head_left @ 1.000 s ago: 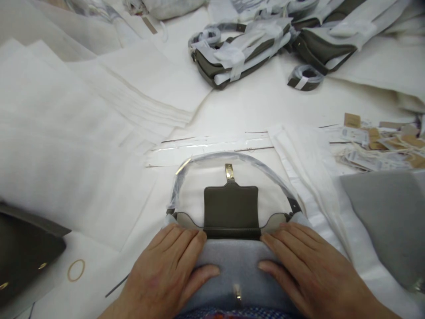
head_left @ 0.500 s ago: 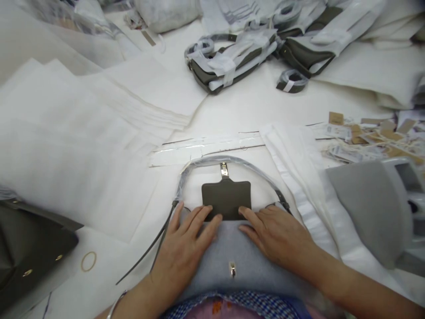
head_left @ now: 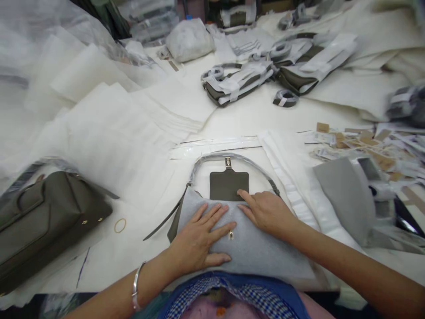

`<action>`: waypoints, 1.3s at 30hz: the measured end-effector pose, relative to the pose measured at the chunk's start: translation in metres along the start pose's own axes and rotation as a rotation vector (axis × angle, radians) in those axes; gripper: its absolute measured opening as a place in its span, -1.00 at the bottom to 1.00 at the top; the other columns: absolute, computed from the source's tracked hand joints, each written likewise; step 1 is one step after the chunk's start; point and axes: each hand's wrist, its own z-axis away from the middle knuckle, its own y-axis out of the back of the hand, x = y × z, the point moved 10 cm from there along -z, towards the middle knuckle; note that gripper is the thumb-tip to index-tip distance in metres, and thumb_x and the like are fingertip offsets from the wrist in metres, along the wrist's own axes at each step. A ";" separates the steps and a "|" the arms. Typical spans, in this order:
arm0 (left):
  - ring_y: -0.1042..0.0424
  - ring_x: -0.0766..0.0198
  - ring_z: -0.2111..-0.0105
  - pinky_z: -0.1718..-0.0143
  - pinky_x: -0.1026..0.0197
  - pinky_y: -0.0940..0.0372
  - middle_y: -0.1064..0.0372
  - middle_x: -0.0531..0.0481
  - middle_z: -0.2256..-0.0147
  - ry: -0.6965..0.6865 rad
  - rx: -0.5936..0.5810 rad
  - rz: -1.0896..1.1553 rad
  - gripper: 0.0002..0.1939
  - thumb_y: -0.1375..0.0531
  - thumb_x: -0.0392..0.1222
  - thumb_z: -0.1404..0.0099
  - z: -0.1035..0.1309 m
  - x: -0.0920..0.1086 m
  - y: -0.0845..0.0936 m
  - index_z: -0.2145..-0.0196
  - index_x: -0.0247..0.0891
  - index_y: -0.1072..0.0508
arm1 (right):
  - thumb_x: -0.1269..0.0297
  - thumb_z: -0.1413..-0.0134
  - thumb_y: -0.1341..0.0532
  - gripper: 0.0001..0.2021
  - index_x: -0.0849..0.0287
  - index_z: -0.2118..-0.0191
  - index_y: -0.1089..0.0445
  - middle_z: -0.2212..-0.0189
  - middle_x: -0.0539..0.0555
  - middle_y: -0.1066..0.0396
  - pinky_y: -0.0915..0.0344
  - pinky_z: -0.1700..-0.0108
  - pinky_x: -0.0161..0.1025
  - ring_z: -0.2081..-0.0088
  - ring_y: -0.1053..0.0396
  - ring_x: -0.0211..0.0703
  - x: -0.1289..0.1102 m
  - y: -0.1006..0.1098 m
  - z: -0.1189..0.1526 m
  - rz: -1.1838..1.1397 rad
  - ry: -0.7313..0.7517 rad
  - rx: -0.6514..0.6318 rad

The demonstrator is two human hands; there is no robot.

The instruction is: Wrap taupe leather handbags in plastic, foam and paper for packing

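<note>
A handbag lies in front of me with a grey-blue sheet (head_left: 265,250) over its body. Its dark olive flap (head_left: 229,185) is folded away from me, with a metal clasp piece (head_left: 228,163) at the tip. Around the flap arches the wrapped handle (head_left: 212,157). My left hand (head_left: 202,235) lies flat on the sheet with spread fingers, beside the small metal lock (head_left: 231,234). At the flap's lower right edge rests my right hand (head_left: 265,210), its index finger touching the flap and its thumb on the sheet; nothing is gripped.
Another olive bag (head_left: 53,217) is at the left, near a rubber band (head_left: 120,225). White sheets (head_left: 99,128) cover the left. Wrapped bags (head_left: 239,84) lie at the back. A grey dispenser (head_left: 345,195) and a heap of tags (head_left: 368,144) are at the right.
My left hand has moved from the flap's edge down onto the sheet, its fingers spread flat. My right hand stays near the flap's right corner. The view has shifted, showing more of the table.
</note>
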 end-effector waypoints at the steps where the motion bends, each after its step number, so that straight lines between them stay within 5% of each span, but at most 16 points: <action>1: 0.16 -0.07 -0.38 -0.36 -0.18 0.27 0.29 -0.17 -0.42 -0.007 0.014 -0.011 -0.21 -0.11 0.31 -0.32 0.000 0.000 0.000 -0.37 -0.06 -0.02 | 0.11 -0.37 -0.03 -0.62 0.28 -0.10 -0.30 0.40 0.18 -0.51 -0.23 0.33 -0.17 0.35 -0.48 0.03 0.001 0.004 0.000 -0.007 -0.008 0.012; 5: 0.14 -0.07 -0.38 -0.36 -0.18 0.27 0.24 -0.18 -0.41 -0.033 0.048 -0.047 -0.20 -0.10 0.32 -0.32 0.001 0.001 0.000 -0.37 -0.06 -0.03 | 0.13 -0.31 -0.13 -0.75 0.24 0.17 -0.39 0.29 0.21 -0.49 -0.32 0.17 -0.13 0.17 -0.44 0.07 0.011 0.034 -0.015 -0.140 -0.053 0.182; 9: 0.14 -0.04 -0.38 -0.35 -0.17 0.25 0.20 -0.20 -0.40 -0.038 0.062 -0.075 -0.21 -0.10 0.32 -0.32 0.002 0.002 0.001 -0.36 -0.05 -0.03 | 0.20 -0.21 -0.24 -0.72 0.25 0.04 -0.44 0.11 0.26 -0.52 -0.26 -0.09 0.01 -0.02 -0.41 0.13 0.049 0.044 -0.056 -0.551 -0.278 0.297; 12: 0.13 -0.03 -0.38 -0.35 -0.17 0.24 0.18 -0.22 -0.40 -0.041 0.063 -0.085 -0.22 -0.09 0.32 -0.33 0.002 0.003 0.002 -0.36 -0.05 -0.04 | 0.18 -0.21 -0.22 -0.67 0.25 0.00 -0.49 0.20 0.18 -0.59 -0.35 -0.04 -0.03 0.07 -0.50 0.07 0.057 0.042 -0.083 -0.730 -0.323 0.258; 15: 0.09 -0.04 -0.37 -0.35 -0.17 0.23 0.16 -0.22 -0.39 -0.057 0.077 -0.084 -0.23 -0.07 0.33 -0.33 0.002 0.004 0.003 -0.35 -0.07 -0.06 | 0.13 -0.32 -0.09 -0.60 0.18 -0.15 -0.40 0.21 0.08 -0.61 -0.41 -0.01 -0.13 0.09 -0.53 -0.09 0.046 0.052 -0.074 -0.843 -0.286 0.289; 18: 0.05 -0.08 -0.36 -0.34 -0.20 0.20 0.11 -0.23 -0.38 -0.072 0.104 -0.072 -0.23 -0.07 0.34 -0.32 0.003 0.005 0.006 -0.34 -0.09 -0.10 | 0.15 -0.29 -0.15 -0.64 0.06 -0.14 -0.42 0.11 0.03 -0.59 -0.37 -0.13 -0.09 0.00 -0.50 -0.11 0.016 0.065 -0.032 -0.968 -0.105 0.377; 22: -0.12 -0.07 -0.29 -0.34 -0.21 0.18 -0.16 -0.24 -0.26 -0.103 0.169 -0.021 -0.26 -0.10 0.31 -0.32 0.003 0.008 0.014 -0.30 -0.15 -0.18 | 0.39 -0.29 -0.12 -0.68 0.04 -0.07 -0.49 -0.05 0.06 -0.50 -0.30 -0.23 -0.04 -0.13 -0.41 -0.09 -0.040 0.054 0.025 -0.844 0.280 0.363; 25: -0.25 -0.02 -0.21 -0.35 -0.19 0.17 -0.31 -0.20 -0.16 -0.133 0.211 -0.006 -0.30 -0.14 0.27 -0.31 0.005 0.012 0.017 -0.25 -0.18 -0.23 | 0.51 -0.30 -0.06 -0.59 0.06 -0.14 -0.44 -0.13 0.13 -0.42 -0.26 -0.25 -0.02 -0.25 -0.25 -0.09 -0.059 0.031 0.046 -0.722 0.423 0.356; 32: -0.47 0.08 0.00 -0.26 -0.11 -0.15 -0.48 -0.18 0.00 -0.167 0.506 -0.097 -0.41 -0.19 0.21 -0.32 0.028 0.011 0.030 -0.10 -0.29 -0.38 | 0.58 -0.25 -0.02 -0.50 0.08 -0.23 -0.33 -0.18 0.13 -0.37 -0.24 -0.27 0.03 -0.32 -0.14 -0.10 -0.062 0.014 0.045 -0.551 0.411 0.342; 39: -0.52 0.08 0.10 -0.01 0.01 -0.41 -0.52 -0.17 0.14 -0.131 0.579 -0.156 -0.61 -0.23 0.06 -0.35 0.038 0.015 0.039 0.02 -0.28 -0.44 | 0.63 -0.10 -0.03 -0.35 0.04 -0.29 -0.25 -0.39 0.07 -0.01 0.09 -0.36 0.21 -0.40 0.12 0.04 -0.064 0.000 0.042 -0.262 0.263 0.161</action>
